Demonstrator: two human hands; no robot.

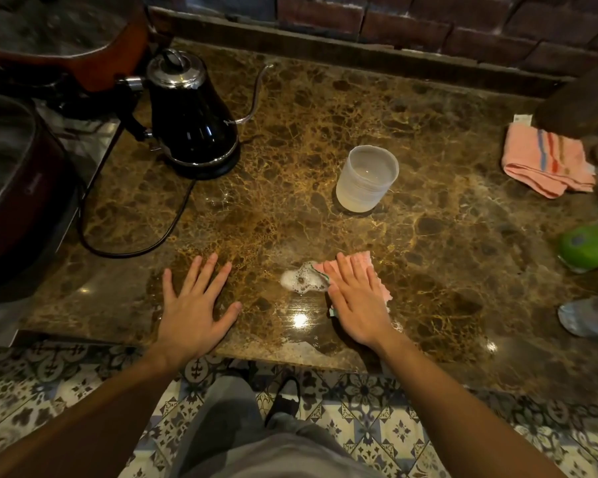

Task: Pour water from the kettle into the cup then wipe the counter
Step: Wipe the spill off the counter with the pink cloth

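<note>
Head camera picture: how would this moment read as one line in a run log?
stage: wiping | right hand: flat on pink cloth beside foam | left hand: flat on counter | cup: holds water | kettle: on base

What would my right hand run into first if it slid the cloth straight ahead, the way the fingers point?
Probably the cup. The right hand points up and slightly left; only bare counter lies between.
</note>
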